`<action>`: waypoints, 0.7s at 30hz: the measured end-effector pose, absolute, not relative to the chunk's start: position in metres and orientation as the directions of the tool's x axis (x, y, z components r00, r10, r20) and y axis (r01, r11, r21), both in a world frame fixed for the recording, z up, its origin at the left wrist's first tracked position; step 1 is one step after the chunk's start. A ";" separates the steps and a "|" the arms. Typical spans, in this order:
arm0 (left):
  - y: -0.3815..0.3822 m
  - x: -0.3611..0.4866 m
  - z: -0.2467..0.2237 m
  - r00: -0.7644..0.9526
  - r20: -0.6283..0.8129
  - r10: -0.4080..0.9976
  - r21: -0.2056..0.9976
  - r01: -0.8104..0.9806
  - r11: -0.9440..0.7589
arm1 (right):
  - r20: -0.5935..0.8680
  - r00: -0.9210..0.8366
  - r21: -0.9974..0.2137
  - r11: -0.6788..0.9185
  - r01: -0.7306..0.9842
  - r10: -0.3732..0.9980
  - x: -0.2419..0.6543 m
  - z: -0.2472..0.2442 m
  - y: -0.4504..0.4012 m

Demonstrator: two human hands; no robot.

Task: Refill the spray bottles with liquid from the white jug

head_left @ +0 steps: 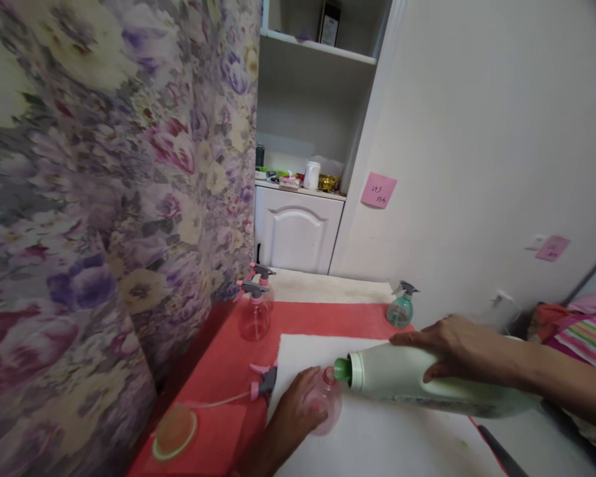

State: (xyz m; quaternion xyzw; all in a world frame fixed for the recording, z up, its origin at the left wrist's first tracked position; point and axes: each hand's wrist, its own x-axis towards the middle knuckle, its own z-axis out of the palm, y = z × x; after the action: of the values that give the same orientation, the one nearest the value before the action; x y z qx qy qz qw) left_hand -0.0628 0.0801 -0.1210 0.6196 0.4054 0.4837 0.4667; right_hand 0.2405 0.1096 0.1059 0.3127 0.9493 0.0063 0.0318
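Note:
A clear pink bottle (326,404) without its sprayer stands on the white cloth (377,440), and my left hand (298,407) is wrapped round its left side. From the right, my right hand (454,351) grips a large pale green bottle (397,374), tilted nearly level. Its green spout (343,370) is at the mouth of the pink bottle; any liquid is too small to make out. A loose grey and pink spray head (264,384) with a thin tube lies left of my left hand.
Two pink spray bottles (255,318) stand at the back left of the red cloth (318,319), a green spray bottle (400,310) at the back right. A round object (175,432) lies at the front left. A floral curtain (129,199) hangs along the left side.

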 end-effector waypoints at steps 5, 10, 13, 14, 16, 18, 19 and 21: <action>0.080 -0.063 -0.120 0.179 0.210 0.961 0.970 0.087 -0.228 | -0.065 -0.795 0.055 0.798 0.600 0.603 0.241 0.107 0.109; 0.080 -0.063 -0.121 0.162 0.213 0.964 0.958 0.161 -0.239 | -0.079 -0.781 0.067 0.785 0.616 0.619 0.239 0.107 0.108; 0.080 -0.063 -0.121 0.154 0.222 0.963 0.956 0.159 -0.246 | -0.080 -0.786 0.059 0.790 0.610 0.613 0.239 0.108 0.107; 0.079 -0.063 -0.120 0.154 0.220 0.963 0.958 0.152 -0.244 | -0.073 -0.792 0.054 0.795 0.604 0.606 0.239 0.108 0.107; 0.079 -0.063 -0.119 0.160 0.208 0.965 0.964 0.135 -0.230 | -0.056 -0.803 0.044 0.804 0.592 0.594 0.239 0.108 0.107; 0.079 -0.062 -0.117 0.170 0.196 0.966 0.968 0.123 -0.218 | -0.051 -0.804 0.046 0.806 0.590 0.592 0.238 0.108 0.107; 0.079 -0.062 -0.117 0.172 0.194 0.966 0.969 0.118 -0.216 | -0.050 -0.802 0.051 0.803 0.593 0.595 0.238 0.109 0.107; 0.078 -0.062 -0.116 0.173 0.188 0.967 0.971 0.118 -0.210 | -0.051 -0.796 0.064 0.798 0.600 0.603 0.236 0.110 0.106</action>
State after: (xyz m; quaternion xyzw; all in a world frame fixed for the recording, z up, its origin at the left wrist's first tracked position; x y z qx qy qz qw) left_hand -0.0621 0.0783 -0.1155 0.6191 0.4379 0.4709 0.4508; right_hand 0.2364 0.1059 0.1095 0.3173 0.9474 0.0223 0.0343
